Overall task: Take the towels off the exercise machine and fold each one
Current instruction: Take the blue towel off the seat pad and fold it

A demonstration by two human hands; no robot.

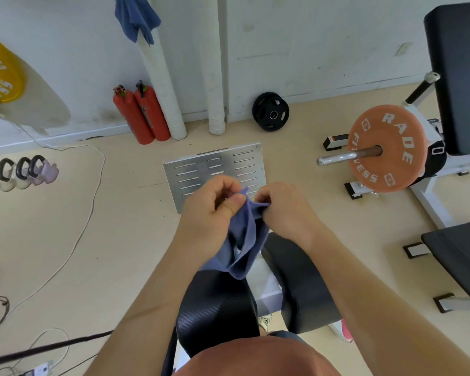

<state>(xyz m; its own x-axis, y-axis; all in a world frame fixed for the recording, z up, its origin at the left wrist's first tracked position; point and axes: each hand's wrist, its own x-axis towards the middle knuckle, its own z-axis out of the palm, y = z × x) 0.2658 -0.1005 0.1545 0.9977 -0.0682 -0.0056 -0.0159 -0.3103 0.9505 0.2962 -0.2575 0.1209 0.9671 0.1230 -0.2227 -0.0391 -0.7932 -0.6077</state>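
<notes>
A blue-purple towel hangs bunched between my two hands above the black padded rollers of the exercise machine. My left hand pinches its top edge with thumb and curled fingers. My right hand grips the same edge right beside it, fingers curled round the cloth. The towel's lower end touches the left roller. A second blue towel is draped over the top of a white padded post at the back wall.
The machine's metal footplate lies on the floor ahead. Two red fire extinguishers and a black weight plate stand by the wall. An orange plate on a bar and black benches are at right. Kettlebells and cables lie left.
</notes>
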